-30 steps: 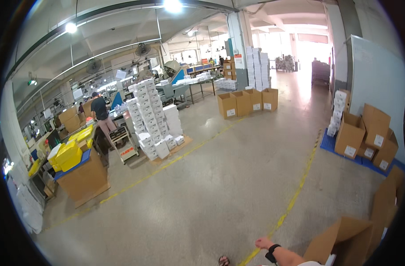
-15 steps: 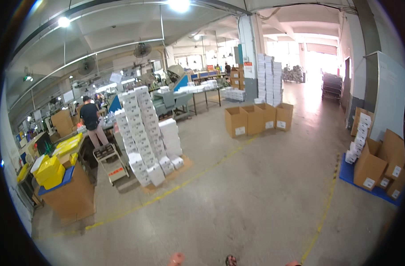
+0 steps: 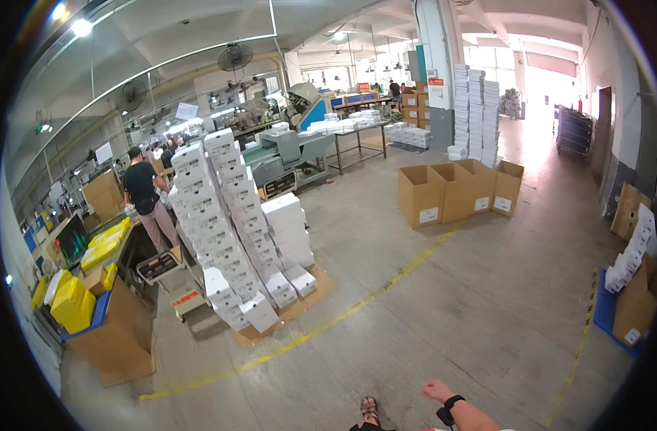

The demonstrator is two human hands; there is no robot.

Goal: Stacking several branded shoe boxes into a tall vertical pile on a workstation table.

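1. the bare right hand (image 3: 438,390), with a black band (image 3: 454,401) being worn at its wrist, is being held out low over the smooth grey floor (image 3: 486,316); nothing is seen being gripped, and its fingers look loosely curled, though how narrow they are being held cannot be told.
2. the left hand is not being shown, so the state of its fingers cannot be told.
3. tall stacks of small white cardboard boxes (image 3: 210,230) are being borne by a flattened brown cardboard sheet (image 3: 323,287), well apart from the right hand, beyond the yellow floor line (image 3: 292,346); the sheet is probably being used for shielding them from the floor.
4. near the line's far end, four open-topped brown cardboard cartons (image 3: 418,197) are being stood side by side, likely so that their insides are being left reachable.
5. at the far right, a blue pallet (image 3: 607,305) is being used under another brown carton (image 3: 639,298), apparently for raising it.
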